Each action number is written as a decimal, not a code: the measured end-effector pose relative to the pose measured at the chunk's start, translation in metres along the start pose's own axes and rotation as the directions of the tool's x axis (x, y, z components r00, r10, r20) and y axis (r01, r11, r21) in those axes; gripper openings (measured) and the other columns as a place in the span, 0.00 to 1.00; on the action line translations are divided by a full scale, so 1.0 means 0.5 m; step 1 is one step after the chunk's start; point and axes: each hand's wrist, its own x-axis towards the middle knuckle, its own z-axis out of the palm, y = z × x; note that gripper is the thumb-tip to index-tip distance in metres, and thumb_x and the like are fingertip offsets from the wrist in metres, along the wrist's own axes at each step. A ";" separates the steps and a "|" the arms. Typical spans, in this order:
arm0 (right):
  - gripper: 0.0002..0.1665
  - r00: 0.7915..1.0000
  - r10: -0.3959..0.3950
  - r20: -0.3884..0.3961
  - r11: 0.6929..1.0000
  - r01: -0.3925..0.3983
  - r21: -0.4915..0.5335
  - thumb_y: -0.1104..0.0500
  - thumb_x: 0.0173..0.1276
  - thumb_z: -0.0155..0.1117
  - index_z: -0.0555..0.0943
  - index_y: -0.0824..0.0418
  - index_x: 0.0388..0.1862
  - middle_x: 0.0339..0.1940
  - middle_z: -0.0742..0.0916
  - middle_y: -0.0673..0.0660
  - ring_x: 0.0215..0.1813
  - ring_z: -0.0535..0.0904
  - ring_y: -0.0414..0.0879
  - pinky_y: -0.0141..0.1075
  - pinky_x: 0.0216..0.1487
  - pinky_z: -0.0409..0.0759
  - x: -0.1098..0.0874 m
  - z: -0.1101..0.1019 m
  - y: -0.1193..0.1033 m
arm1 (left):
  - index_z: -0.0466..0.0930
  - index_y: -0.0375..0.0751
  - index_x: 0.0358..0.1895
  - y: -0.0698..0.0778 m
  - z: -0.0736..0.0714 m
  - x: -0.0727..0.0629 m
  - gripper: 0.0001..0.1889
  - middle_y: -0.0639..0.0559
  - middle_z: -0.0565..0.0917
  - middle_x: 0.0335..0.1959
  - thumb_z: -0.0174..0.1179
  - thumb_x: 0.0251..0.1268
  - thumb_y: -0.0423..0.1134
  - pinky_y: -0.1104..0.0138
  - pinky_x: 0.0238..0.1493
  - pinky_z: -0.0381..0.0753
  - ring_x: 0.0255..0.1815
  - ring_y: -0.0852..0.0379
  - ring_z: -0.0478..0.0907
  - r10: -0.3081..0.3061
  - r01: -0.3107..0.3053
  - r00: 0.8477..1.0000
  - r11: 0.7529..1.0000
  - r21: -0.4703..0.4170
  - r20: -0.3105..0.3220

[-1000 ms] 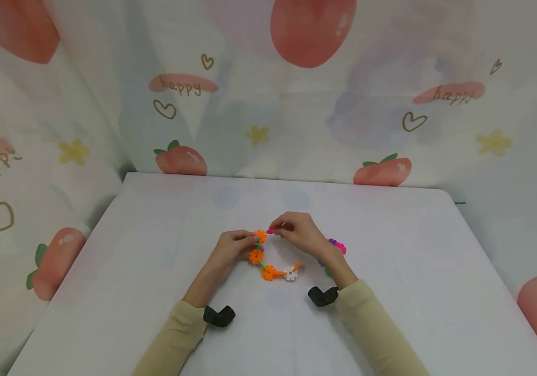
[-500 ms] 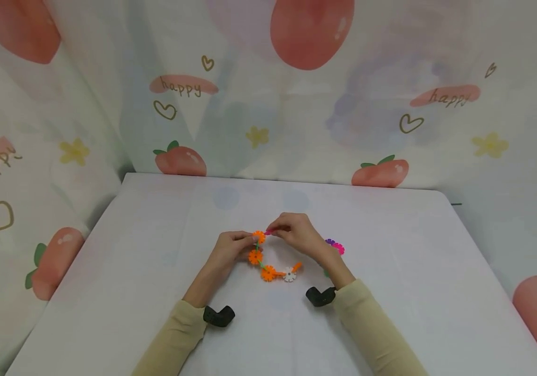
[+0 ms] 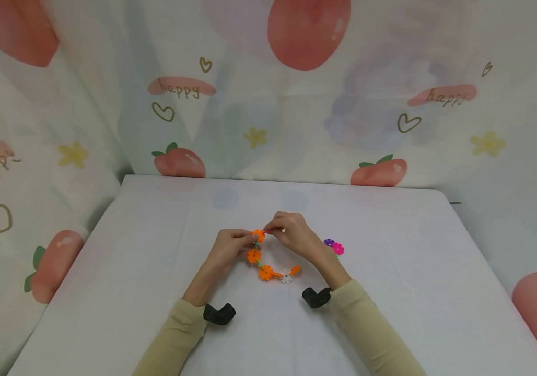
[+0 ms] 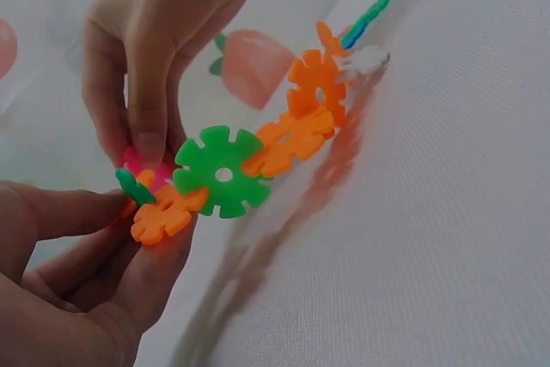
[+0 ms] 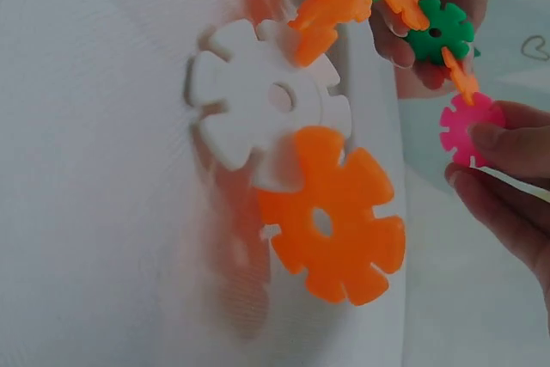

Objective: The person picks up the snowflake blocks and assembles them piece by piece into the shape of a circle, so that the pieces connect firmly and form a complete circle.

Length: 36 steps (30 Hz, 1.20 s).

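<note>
A chain of flat, notched plastic snowflake discs curves between my hands, with orange discs [image 3: 254, 256], a green disc [image 4: 210, 186] and a white disc [image 5: 232, 83]. My left hand [image 3: 228, 248] pinches the chain near its far end, with thumb and fingers on the discs there. A pink disc [image 5: 473, 131] is pinched between the thumb and fingers of my right hand [image 3: 295, 235]. Its edge meets the edge-on orange end disc [image 5: 460, 76] in the right wrist view. How deep the slots sit together I cannot tell. The chain's other end finishes in an orange disc [image 5: 335, 221] near the cloth.
Loose discs, a purple one [image 3: 328, 242] and a pink one [image 3: 338, 249] among them, lie beyond my right forearm, which partly hides that group. A white cloth covers the table [image 3: 193, 209]. A printed curtain [image 3: 292, 120] stands behind and at the left.
My right hand has moved slightly left, bringing the pink disc from a small gap up to the orange end disc. The left hand stays nearly still.
</note>
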 end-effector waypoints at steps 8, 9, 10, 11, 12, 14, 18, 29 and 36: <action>0.06 1.000 -0.022 0.005 0.997 0.022 -0.080 0.73 0.65 0.70 0.91 0.67 0.35 0.29 0.88 0.58 0.34 0.86 0.47 0.34 0.41 0.87 0.002 0.002 -0.014 | 0.88 0.25 0.46 0.011 0.004 0.004 0.12 0.40 0.90 0.39 0.66 0.66 0.32 0.70 0.33 0.86 0.34 0.58 0.87 -0.003 0.003 0.999 1.000 -0.004 -0.035; 0.06 1.000 -0.020 0.006 0.996 0.021 -0.089 0.73 0.66 0.69 0.91 0.67 0.35 0.29 0.88 0.59 0.34 0.86 0.48 0.34 0.41 0.87 0.000 0.003 -0.015 | 0.88 0.25 0.46 0.011 0.004 0.004 0.12 0.39 0.90 0.39 0.66 0.66 0.32 0.70 0.34 0.86 0.34 0.58 0.87 -0.005 0.005 0.999 1.000 -0.007 -0.035; 0.06 1.000 -0.016 0.007 0.995 0.017 -0.097 0.74 0.66 0.69 0.91 0.67 0.35 0.29 0.88 0.59 0.34 0.86 0.48 0.34 0.41 0.87 -0.001 0.003 -0.016 | 0.88 0.24 0.46 0.011 0.005 0.004 0.12 0.39 0.90 0.40 0.66 0.66 0.31 0.70 0.35 0.86 0.34 0.58 0.87 -0.007 0.006 0.999 1.000 -0.005 -0.035; 0.07 1.000 -0.013 0.008 0.994 0.013 -0.106 0.74 0.66 0.69 0.91 0.67 0.35 0.29 0.88 0.59 0.34 0.86 0.48 0.34 0.41 0.87 -0.003 0.004 -0.017 | 0.88 0.24 0.46 0.010 0.005 0.005 0.12 0.38 0.90 0.40 0.65 0.66 0.31 0.70 0.35 0.87 0.35 0.58 0.87 -0.010 0.009 0.999 1.000 -0.007 -0.034; 0.07 1.000 -0.011 0.010 0.993 0.012 -0.115 0.74 0.66 0.69 0.91 0.67 0.35 0.29 0.88 0.58 0.34 0.87 0.47 0.34 0.41 0.87 -0.004 0.004 -0.017 | 0.88 0.24 0.46 0.009 0.006 0.005 0.12 0.38 0.90 0.40 0.65 0.67 0.31 0.70 0.36 0.87 0.35 0.57 0.88 -0.008 0.008 0.999 1.000 -0.004 -0.032; 0.08 1.000 -0.012 0.016 0.992 0.014 -0.129 0.74 0.66 0.68 0.91 0.66 0.35 0.30 0.88 0.57 0.35 0.87 0.47 0.34 0.42 0.87 -0.005 0.003 -0.019 | 0.88 0.24 0.47 0.007 0.007 0.007 0.12 0.37 0.90 0.41 0.65 0.67 0.31 0.69 0.37 0.87 0.35 0.57 0.88 -0.011 0.011 1.000 1.000 -0.002 -0.027; 0.09 0.998 -0.037 0.041 0.989 0.043 -0.144 0.75 0.66 0.67 0.91 0.66 0.35 0.31 0.89 0.57 0.36 0.88 0.47 0.34 0.43 0.88 -0.004 0.001 -0.022 | 0.88 0.24 0.48 0.004 0.008 0.008 0.12 0.36 0.90 0.42 0.65 0.68 0.31 0.69 0.38 0.88 0.35 0.56 0.89 -0.018 0.018 1.000 1.000 0.003 -0.016; 0.10 0.993 -0.100 0.058 0.987 0.106 -0.118 0.76 0.65 0.67 0.91 0.66 0.35 0.31 0.89 0.57 0.35 0.87 0.46 0.32 0.41 0.87 -0.007 0.001 -0.020 | 0.87 0.23 0.48 0.004 0.002 0.009 0.12 0.36 0.90 0.41 0.65 0.68 0.30 0.69 0.38 0.88 0.33 0.56 0.89 -0.050 0.051 0.998 0.999 -0.015 0.022; 0.08 0.998 -0.027 0.057 0.996 0.031 -0.080 0.74 0.65 0.70 0.91 0.66 0.40 0.35 0.90 0.58 0.38 0.88 0.48 0.35 0.45 0.88 -0.004 -0.002 -0.015 | 0.87 0.23 0.46 -0.002 0.018 0.011 0.11 0.41 0.89 0.39 0.64 0.69 0.31 0.71 0.35 0.86 0.34 0.59 0.85 -0.020 0.020 0.999 1.000 -0.004 -0.025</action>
